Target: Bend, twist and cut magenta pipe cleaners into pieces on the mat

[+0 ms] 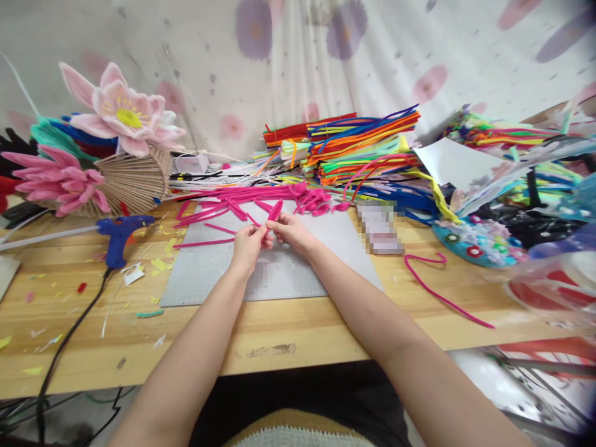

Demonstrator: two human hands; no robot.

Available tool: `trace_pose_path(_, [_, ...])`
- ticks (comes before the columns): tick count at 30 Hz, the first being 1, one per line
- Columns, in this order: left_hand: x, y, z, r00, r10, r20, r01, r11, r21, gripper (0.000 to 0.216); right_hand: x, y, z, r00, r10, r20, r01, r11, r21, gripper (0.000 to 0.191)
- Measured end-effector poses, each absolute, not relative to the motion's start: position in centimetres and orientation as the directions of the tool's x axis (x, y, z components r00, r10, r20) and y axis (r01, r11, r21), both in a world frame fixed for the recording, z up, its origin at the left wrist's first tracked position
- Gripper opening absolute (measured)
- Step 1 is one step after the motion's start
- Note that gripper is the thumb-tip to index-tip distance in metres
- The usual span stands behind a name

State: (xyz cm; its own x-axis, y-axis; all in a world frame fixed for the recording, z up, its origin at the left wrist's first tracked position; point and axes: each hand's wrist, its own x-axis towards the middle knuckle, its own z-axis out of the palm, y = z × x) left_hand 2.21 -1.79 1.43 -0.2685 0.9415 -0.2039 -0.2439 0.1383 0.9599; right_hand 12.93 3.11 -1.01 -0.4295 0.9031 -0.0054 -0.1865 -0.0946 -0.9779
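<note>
My left hand (252,244) and my right hand (289,231) meet over the grey mat, fingers pinched together. Between them they hold a magenta pipe cleaner (275,211), bent into a narrow petal-like loop that points up and away from me. The lower end is hidden by my fingertips. Just beyond my hands, more magenta pipe cleaners (218,214) lie loosely across the grey mat (298,279). At the mat's back right sits a bunch of folded magenta loops (313,200).
A blue glue gun (118,236) with a black cord lies left. Pink fuzzy flowers (125,115) and a fan (139,180) stand behind it. Colourful pipe cleaner bundles (363,146) line the back. Right are a blurred-out flat object (379,228), a bent magenta pipe cleaner (442,295) and a plastic tub (554,279).
</note>
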Motion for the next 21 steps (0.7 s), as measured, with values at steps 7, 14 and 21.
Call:
trace_pose_path(7, [1.3, -1.7, 1.9, 0.033, 0.890, -0.454, -0.497, 0.409, 0.765, 0.013, 13.0, 3.0, -0.8, -0.391, 0.919, 0.051, -0.312, -0.080, -0.947, 0.036])
trace_pose_path(14, [1.6, -1.4, 0.8, -0.196, 0.952, -0.236, -0.280, 0.177, 0.944, 0.014, 12.8, 3.0, -0.6, -0.323, 0.943, 0.087, -0.344, -0.031, -0.938, 0.035])
trace_pose_path(21, [1.8, -2.0, -0.3, -0.315, 0.873, 0.372, 0.437, -0.215, 0.873, 0.016, 12.0, 2.9, -1.0, -0.149, 0.981, 0.124, -0.272, 0.080, -0.959, 0.039])
